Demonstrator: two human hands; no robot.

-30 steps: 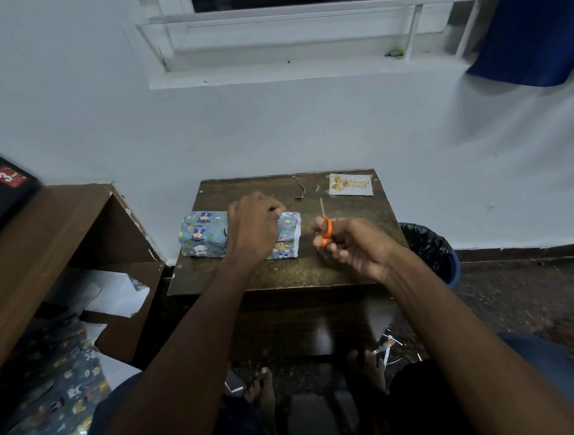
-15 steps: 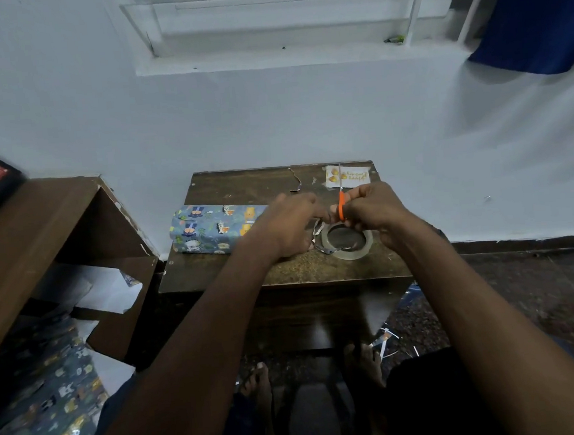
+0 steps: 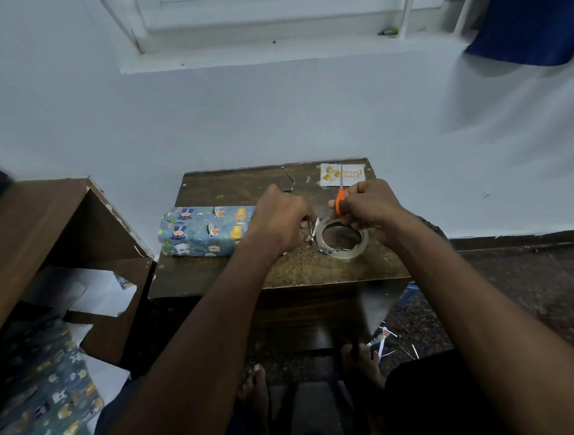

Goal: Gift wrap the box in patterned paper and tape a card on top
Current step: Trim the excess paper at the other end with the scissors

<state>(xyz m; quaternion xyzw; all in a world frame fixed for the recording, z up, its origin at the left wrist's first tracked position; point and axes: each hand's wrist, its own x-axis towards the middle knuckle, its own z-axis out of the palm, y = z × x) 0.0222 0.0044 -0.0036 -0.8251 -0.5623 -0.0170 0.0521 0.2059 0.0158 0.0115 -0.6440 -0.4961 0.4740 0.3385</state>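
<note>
holding scissors [image 3: 340, 202] w/ tape roll [image 3: 341, 237], hands unmoved.

Bare tabletop [image 3: 317, 270] along lower-centre edge; wrapped box [image 3: 204, 234] blocks left, tape roll [image 3: 342, 238] centre-right, card [image 3: 342, 174] upper-right corner.

Two hands are seen: left hand [image 3: 279, 219] and right hand [image 3: 370, 207]. One wrapped box [image 3: 204, 235], one tape roll [image 3: 342, 238], one scissors [image 3: 340, 199] and one card [image 3: 342, 174] are counted on one table [image 3: 317, 270]. Perhaps two paper scraps [image 3: 289, 179] are counted, though these are blurred.
</note>
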